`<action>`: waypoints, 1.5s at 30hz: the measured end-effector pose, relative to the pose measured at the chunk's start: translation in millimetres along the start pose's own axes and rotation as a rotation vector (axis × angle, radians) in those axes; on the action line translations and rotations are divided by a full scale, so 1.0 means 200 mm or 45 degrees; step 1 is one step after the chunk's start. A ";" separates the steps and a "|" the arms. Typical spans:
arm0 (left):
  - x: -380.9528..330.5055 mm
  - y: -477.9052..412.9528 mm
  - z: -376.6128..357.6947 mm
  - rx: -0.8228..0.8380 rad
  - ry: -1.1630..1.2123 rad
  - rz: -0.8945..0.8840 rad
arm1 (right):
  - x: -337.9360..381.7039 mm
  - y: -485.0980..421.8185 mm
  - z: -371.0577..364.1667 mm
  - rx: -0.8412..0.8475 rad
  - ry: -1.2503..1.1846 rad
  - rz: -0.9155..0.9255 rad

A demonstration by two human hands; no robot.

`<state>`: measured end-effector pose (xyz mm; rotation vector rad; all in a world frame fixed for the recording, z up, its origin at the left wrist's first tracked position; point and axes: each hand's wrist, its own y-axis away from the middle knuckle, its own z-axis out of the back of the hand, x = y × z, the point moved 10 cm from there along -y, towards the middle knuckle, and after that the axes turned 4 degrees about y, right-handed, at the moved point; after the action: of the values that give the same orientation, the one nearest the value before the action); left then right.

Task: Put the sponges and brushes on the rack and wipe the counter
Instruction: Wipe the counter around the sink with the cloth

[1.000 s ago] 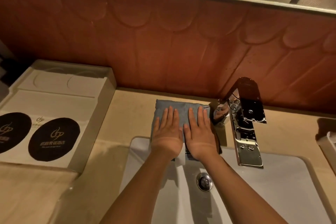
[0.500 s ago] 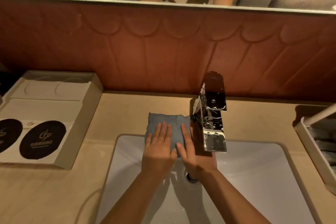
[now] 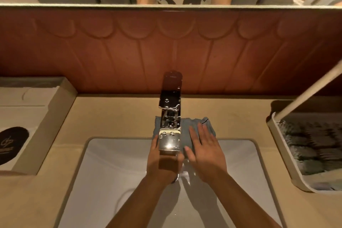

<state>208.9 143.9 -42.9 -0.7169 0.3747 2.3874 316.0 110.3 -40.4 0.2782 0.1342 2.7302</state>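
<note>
- We count one blue-grey folded cloth (image 3: 186, 127), lying flat on the counter (image 3: 120, 116) at the back rim of the sink (image 3: 114, 163), partly under the faucet (image 3: 170, 109).
- Its long axis runs left to right, parallel to the wall. One puckered corner points to the far right.
- There are two hands. The right hand (image 3: 205, 150) has a wide-open grip, its fingers straight and spread, pressing the right half of the cloth.
- The left hand (image 3: 154, 159) reaches in beneath the spout. One straight finger touches the cloth's left edge and the others are hidden, so we cannot tell its grip.
- One chrome faucet stands upright, its spout pointing toward us over the basin.
- One pale box (image 3: 61, 116) sits at the left, with one black oval label showing.
- One rack (image 3: 277, 135) sits at the right and holds grey ridged items we cannot count. One pale bar (image 3: 305, 94) slants over it.
</note>
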 end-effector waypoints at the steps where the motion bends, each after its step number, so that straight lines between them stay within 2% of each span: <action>1: -0.04 -0.02 0.03 -0.126 0.186 -0.026 | -0.06 0.00 -0.01 -0.031 0.016 -0.009; 4: -0.19 -0.11 -0.03 -0.262 0.259 -0.207 | -0.17 0.00 -0.04 0.010 0.092 -0.004; 5: -0.18 -0.14 -0.07 -0.259 0.349 -0.169 | -0.19 0.00 -0.02 -0.016 0.088 0.012; 9: -0.19 -0.19 -0.09 -0.314 0.149 -0.181 | -0.22 0.00 0.01 0.007 0.070 0.046; 13: -0.24 -0.23 -0.13 -0.141 -0.063 -0.168 | -0.25 -0.04 0.00 0.024 0.031 0.020; 17: -0.28 -0.30 -0.10 -0.123 -0.310 -0.081 | -0.29 -0.13 0.07 -0.084 0.045 -0.024; 22: -0.30 -0.42 -0.13 0.077 -0.249 0.037 | -0.34 -0.22 0.08 0.083 0.068 -0.051; 26: -0.32 -0.54 -0.13 0.060 -0.195 0.057 | -0.38 -0.35 0.11 0.157 0.094 -0.103; 29: -0.32 -0.59 -0.13 0.018 -0.199 0.043 | -0.40 -0.43 0.13 0.098 0.003 -0.109; 35: -0.34 -0.68 -0.07 -0.134 -0.129 0.011 | -0.40 -0.53 0.17 -0.038 0.044 -0.071; 40: -0.33 -0.70 -0.04 -0.200 -0.151 -0.017 | -0.40 -0.55 0.19 -0.176 -0.016 -0.144; 45: -0.31 -0.72 -0.05 -0.213 -0.146 -0.033 | -0.40 -0.54 0.17 -0.156 -0.011 -0.159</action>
<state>344.6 222.9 -28.0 -0.6508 0.1177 2.4421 436.3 180.3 -35.0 0.2386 -0.0172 2.6001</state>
